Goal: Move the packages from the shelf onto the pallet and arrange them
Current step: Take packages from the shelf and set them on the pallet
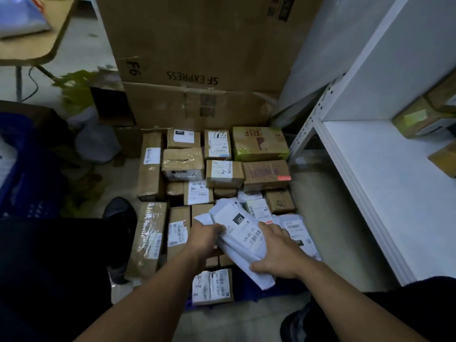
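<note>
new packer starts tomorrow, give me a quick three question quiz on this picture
1. True or false: the left hand and the right hand both hold the white mailer.
2. What is printed on the big carton behind the boxes? A) SF EXPRESS B) DHL C) FEDEX
3. Fill in: the black tag on the mailer reads ___.
Key: 1 true; 2 A; 3 231.
</note>
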